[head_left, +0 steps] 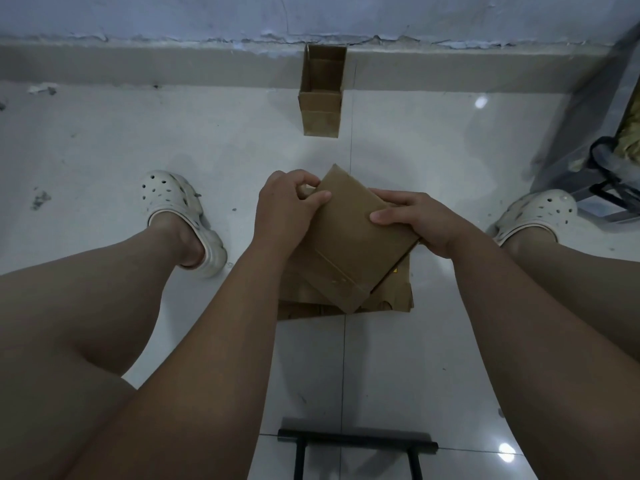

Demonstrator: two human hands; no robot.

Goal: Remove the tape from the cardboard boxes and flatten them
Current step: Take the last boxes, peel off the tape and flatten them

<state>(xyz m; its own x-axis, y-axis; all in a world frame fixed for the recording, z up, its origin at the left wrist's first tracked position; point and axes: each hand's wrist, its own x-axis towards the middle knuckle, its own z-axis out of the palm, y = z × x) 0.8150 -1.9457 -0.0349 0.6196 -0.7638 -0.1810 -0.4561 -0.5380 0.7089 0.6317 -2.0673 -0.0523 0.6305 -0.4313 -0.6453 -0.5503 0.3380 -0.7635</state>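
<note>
I hold a brown cardboard box (349, 247) tilted above the floor, with a strip of tape across its near end. My left hand (287, 209) grips its upper left edge, thumb and fingers curled at the corner. On the right side, my right hand (415, 220) clasps the box with the thumb lying on its top face. Under the box lies a stack of flattened cardboard (394, 299). Farther off, an open, upright cardboard box (322, 98) stands against the wall base.
White tiled floor (433, 150) all around. My feet in white clogs (180, 209) (540, 213) flank the cardboard. A black metal stool frame (356, 445) is at the bottom. Dark metal furniture (595, 161) stands at the right, and the wall skirting (138, 64) runs along the back.
</note>
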